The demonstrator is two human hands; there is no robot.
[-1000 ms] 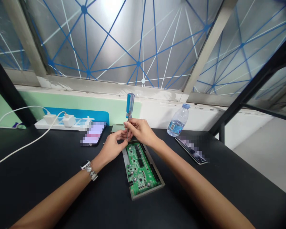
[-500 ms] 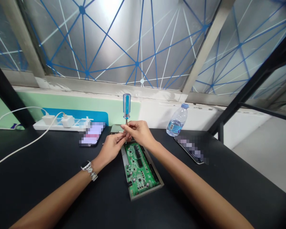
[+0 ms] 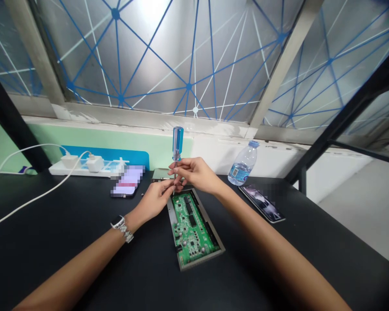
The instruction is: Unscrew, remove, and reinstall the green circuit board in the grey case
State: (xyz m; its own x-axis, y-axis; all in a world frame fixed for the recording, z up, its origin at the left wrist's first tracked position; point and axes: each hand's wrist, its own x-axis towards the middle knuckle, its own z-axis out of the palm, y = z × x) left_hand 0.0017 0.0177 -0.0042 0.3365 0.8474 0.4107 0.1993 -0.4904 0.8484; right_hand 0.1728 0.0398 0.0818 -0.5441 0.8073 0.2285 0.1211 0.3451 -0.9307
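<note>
A screwdriver (image 3: 177, 144) with a clear and blue handle stands nearly upright over the far left corner of a green circuit board (image 3: 194, 235) in a shallow metal frame (image 3: 199, 262). The thumb and fingers of my right hand (image 3: 197, 175) are closed around its metal shaft, below the handle. Low on the shaft, the fingertips of my left hand (image 3: 154, 198) pinch together around it, close to the frame's corner. Whether a screw sits at the tip is hidden by the fingers. On my left wrist is a watch (image 3: 118, 222) and a metal bracelet.
Behind my hands lies a flat greenish plate (image 3: 162, 173). To the left are a phone (image 3: 129, 181) and a white power strip (image 3: 84, 169) with plugs and cables. A water bottle (image 3: 243, 164) and another phone (image 3: 262, 204) are at the right on the black table (image 3: 94, 268).
The screwdriver's handle leans slightly more to the right. My right hand's fingers have shifted on the shaft and spread a little. The whole view has drifted slightly; the board lies as before.
</note>
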